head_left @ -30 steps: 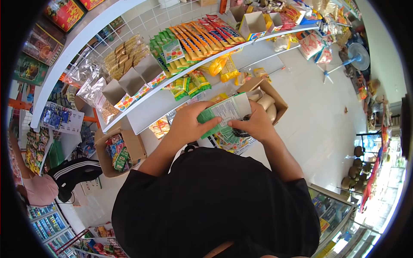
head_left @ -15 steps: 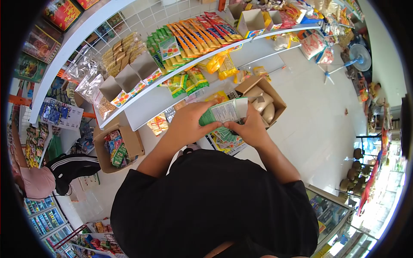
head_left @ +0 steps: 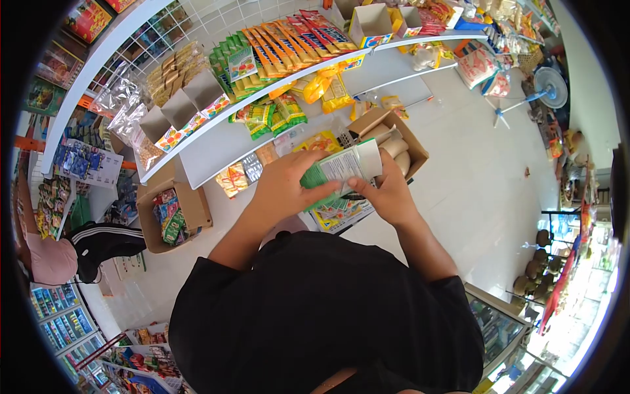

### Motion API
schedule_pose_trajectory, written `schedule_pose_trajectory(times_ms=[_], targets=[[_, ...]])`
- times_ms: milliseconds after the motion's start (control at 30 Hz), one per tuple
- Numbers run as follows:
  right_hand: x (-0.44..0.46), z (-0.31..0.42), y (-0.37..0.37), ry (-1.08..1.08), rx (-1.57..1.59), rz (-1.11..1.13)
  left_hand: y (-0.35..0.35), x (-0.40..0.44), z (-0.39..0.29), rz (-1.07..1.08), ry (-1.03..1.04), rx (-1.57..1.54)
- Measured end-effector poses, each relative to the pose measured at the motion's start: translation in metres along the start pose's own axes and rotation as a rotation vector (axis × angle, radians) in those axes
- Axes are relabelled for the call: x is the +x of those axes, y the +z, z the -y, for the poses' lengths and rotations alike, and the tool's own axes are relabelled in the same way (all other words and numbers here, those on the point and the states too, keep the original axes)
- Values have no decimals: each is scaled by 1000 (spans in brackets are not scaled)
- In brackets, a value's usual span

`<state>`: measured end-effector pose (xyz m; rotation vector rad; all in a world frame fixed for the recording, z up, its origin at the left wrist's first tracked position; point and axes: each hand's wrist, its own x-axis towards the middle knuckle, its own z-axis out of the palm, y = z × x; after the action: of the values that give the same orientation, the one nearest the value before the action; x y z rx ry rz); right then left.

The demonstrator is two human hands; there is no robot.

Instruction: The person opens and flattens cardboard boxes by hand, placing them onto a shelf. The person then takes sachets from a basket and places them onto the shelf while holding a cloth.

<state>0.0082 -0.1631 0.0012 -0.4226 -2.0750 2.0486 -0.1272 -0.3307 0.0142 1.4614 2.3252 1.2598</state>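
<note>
Both hands hold a green and white printed packet [head_left: 342,169] in front of my chest. My left hand [head_left: 287,182] grips its left side, thumb across the front. My right hand [head_left: 392,198] holds the right edge, with the thumb near the lower corner and the other fingers mostly hidden behind. Just below the packet, partly covered by it, lies a pile of green and yellow packets [head_left: 340,214]. Behind my right hand stands a cardboard box [head_left: 422,150] with tan bags in it.
A shelf [head_left: 266,94] ahead carries green, orange and red sachets [head_left: 282,46] and small open boxes [head_left: 371,26]. Another cardboard box [head_left: 199,209] of colourful packets stands on the floor at left. A person in pink [head_left: 51,259] is at far left; a fan [head_left: 550,87] stands at right.
The packet has tilted and now shows more of its printed face. My right thumb has shifted away from the left one. The camera view has moved slightly, so the shelf appears further left.
</note>
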Motion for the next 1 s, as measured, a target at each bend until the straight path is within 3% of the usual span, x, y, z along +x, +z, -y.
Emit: schedule_pose_trajectory(times_ms=[167,533,767,1000], targets=[[3,-1,10,4,6,-39,2,-2,0,-22,-119,1],[52,20,48,84,148,-122,-46,22,53,-43,91,31],[85,19,79,178,114,-190,-66,45,89,-9,75,-68],[94,14,92,138,48,-225,-76,48,105,-36,114,-22]])
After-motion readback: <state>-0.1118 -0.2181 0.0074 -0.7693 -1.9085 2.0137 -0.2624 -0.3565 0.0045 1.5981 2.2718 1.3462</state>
